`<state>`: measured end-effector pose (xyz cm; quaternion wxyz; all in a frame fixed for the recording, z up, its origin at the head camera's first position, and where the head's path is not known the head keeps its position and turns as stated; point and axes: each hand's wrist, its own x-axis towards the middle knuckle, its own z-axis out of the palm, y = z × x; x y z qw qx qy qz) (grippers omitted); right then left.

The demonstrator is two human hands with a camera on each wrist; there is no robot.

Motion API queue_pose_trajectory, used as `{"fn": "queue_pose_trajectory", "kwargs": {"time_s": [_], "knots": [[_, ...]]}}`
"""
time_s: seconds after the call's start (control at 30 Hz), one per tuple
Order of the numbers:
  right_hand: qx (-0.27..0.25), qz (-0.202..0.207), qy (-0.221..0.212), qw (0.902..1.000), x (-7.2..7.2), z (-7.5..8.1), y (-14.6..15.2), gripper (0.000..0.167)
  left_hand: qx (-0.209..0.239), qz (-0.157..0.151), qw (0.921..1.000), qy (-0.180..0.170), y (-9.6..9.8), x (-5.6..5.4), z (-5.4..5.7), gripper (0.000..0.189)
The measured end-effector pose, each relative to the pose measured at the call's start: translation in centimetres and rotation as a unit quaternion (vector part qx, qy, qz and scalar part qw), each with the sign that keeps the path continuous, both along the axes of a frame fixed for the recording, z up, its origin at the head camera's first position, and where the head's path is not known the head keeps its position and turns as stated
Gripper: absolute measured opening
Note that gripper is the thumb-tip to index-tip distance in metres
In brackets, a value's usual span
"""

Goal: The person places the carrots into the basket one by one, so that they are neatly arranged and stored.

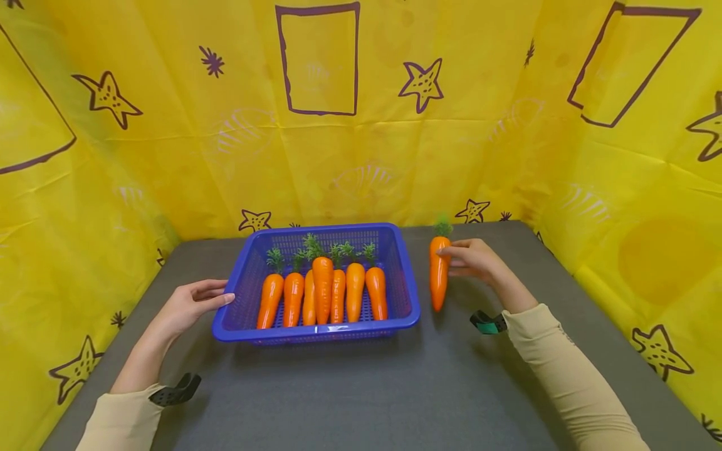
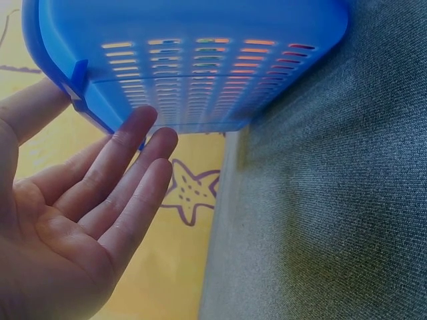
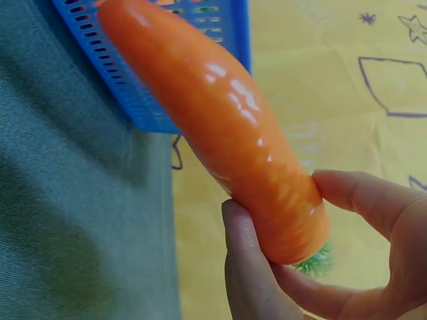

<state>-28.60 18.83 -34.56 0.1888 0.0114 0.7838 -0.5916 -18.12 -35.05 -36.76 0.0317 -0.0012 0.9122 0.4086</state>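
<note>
My right hand [image 1: 474, 258] holds a glossy orange toy carrot [image 1: 439, 270] by its thick upper part, thumb on one side and fingers on the other. The carrot hangs tip down to the right of the basket, its green top up. At the left end of the blue plastic basket [image 1: 410, 294], my left hand [image 1: 188, 307] holds the rim, thumb over it and fingers underneath. In the left wrist view the long fingers [image 2: 133, 180] reach beside the slotted outer wall. Several more carrots [image 1: 323, 288] lie side by side in the basket, green tops toward the back.
The basket stands on a dark grey table [image 1: 361, 394]. Yellow cloth [image 1: 361, 163] with drawn stars, fish and frames encloses the back and both sides. Dark straps with camera mounts sit at both wrists.
</note>
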Motion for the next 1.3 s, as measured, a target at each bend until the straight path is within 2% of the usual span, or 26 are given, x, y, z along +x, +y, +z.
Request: {"fn": "queue_pose_trajectory", "kwargs": {"time_s": [0.4, 0.87, 1.3], "knots": [[0.020, 0.020, 0.010, 0.9995, 0.1, 2.2, -0.4, 0.078, -0.001, -0.002, 1.0000, 0.000, -0.1, 0.0, -0.1, 0.064], [0.029, 0.044, 0.038, 0.9979, -0.3, 4.7, -2.7, 0.067, 0.003, -0.005, 1.0000, 0.000, -0.1, 0.1, -0.1, 0.064], [0.022, 0.076, 0.036, 0.9962, -0.8, 5.7, -5.3, 0.062, 0.005, 0.001, 1.0000, -0.005, 0.0, 0.0, 0.0, 0.066]]}}
